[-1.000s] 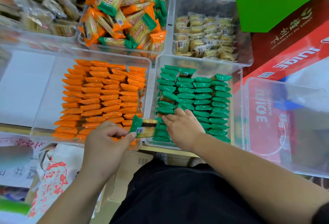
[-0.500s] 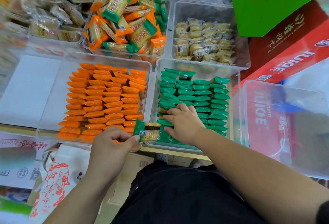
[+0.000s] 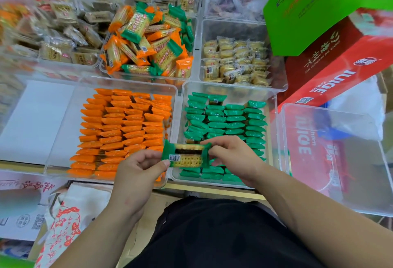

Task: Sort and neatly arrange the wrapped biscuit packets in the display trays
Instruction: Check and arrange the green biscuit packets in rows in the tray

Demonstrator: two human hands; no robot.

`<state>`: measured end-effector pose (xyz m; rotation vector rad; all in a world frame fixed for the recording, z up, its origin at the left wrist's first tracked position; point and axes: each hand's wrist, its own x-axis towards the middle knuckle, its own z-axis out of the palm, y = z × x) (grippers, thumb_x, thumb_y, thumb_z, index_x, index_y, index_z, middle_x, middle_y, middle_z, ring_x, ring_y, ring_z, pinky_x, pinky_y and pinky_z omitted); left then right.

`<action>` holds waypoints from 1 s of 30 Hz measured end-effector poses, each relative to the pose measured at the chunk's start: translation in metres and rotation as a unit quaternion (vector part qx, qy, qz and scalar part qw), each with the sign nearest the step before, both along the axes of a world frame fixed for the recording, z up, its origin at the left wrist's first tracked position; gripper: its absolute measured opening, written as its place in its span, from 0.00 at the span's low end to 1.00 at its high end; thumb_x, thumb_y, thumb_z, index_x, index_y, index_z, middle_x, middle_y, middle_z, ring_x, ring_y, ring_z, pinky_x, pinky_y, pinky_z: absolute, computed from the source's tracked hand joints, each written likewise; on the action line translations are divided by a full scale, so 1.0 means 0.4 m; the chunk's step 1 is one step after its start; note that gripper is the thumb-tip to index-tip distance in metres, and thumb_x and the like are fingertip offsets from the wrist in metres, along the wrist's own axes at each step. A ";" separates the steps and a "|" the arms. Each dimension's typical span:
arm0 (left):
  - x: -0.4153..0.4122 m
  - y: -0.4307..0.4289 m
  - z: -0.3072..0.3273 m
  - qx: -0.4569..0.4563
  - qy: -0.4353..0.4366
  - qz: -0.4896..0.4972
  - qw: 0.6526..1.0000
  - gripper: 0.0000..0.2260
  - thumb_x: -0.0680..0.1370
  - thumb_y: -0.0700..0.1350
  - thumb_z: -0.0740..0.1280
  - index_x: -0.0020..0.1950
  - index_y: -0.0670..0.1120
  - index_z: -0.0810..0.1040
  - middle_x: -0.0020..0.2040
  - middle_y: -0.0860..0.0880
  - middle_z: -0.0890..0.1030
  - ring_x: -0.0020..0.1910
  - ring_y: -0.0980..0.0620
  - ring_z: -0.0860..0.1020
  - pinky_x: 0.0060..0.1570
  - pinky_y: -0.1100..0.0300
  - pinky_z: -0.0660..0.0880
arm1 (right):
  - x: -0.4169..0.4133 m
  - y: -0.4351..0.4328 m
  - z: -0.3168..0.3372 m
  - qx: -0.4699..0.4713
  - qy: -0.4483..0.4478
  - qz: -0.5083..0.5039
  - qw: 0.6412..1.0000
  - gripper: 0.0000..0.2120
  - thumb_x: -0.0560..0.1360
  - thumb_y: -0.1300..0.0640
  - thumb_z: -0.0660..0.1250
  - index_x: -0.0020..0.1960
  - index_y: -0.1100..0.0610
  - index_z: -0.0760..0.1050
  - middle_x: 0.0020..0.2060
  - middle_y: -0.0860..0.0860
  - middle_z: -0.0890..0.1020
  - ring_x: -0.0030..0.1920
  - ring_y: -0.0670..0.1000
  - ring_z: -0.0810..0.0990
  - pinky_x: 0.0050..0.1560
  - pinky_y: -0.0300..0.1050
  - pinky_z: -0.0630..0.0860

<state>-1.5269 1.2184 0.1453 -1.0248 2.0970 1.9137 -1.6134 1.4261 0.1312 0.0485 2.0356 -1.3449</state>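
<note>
1. Now the right hand (image 3: 231,155) has left the green rows and pinches the green packet (image 3: 186,156) too.
2. Left hand (image 3: 138,174) grips its other end, above the tray (image 3: 274,106) edge.
3. Hands hide some packets.

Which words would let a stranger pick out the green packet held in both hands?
Find the clear tray of green packets, front right. Just above its near left corner, the left hand and right hand pinch one green packet. Unlike its edge-on neighbours, it lies flat, showing biscuit and barcode.
</note>
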 end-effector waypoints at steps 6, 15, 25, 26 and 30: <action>-0.017 0.009 0.043 0.057 0.032 -0.034 0.997 0.02 0.74 0.40 0.74 0.43 0.45 0.87 0.37 0.50 0.85 0.37 0.56 0.79 0.41 0.52 0.75 | 0.039 0.064 0.035 -0.132 -0.049 -0.171 0.975 0.04 0.76 0.65 0.71 0.51 0.61 0.82 0.38 0.53 0.85 0.41 0.49 0.84 0.41 0.40 0.80; -0.035 0.030 0.125 0.245 0.071 -0.050 0.966 0.08 0.67 0.42 0.72 0.43 0.40 0.84 0.49 0.38 0.85 0.44 0.47 0.80 0.42 0.55 0.73 | 0.051 0.060 0.082 -0.308 -0.117 -0.185 0.926 0.12 0.78 0.64 0.63 0.47 0.60 0.85 0.46 0.59 0.85 0.43 0.52 0.84 0.42 0.46 0.81; -0.038 0.029 0.076 0.250 0.039 0.015 0.967 0.06 0.70 0.42 0.70 0.42 0.44 0.87 0.44 0.42 0.84 0.40 0.50 0.77 0.41 0.56 0.70 | 0.053 0.058 0.145 -0.236 0.024 -0.158 0.959 0.09 0.71 0.53 0.74 0.45 0.58 0.86 0.41 0.59 0.83 0.40 0.52 0.80 0.37 0.42 0.79; -0.036 0.031 0.074 0.251 0.038 0.020 0.967 0.06 0.70 0.41 0.70 0.42 0.43 0.86 0.44 0.42 0.84 0.39 0.50 0.77 0.40 0.57 0.71 | 0.056 0.057 0.154 -0.215 0.052 -0.144 0.964 0.09 0.71 0.52 0.74 0.45 0.58 0.86 0.40 0.56 0.85 0.39 0.51 0.81 0.37 0.44 0.79; -0.033 0.038 0.065 0.270 0.043 0.047 0.961 0.08 0.70 0.40 0.70 0.47 0.40 0.83 0.46 0.41 0.83 0.41 0.49 0.78 0.41 0.56 0.72 | 0.061 0.055 0.188 -0.176 0.097 -0.111 0.973 0.08 0.70 0.53 0.76 0.46 0.57 0.84 0.39 0.49 0.86 0.39 0.48 0.84 0.39 0.46 0.82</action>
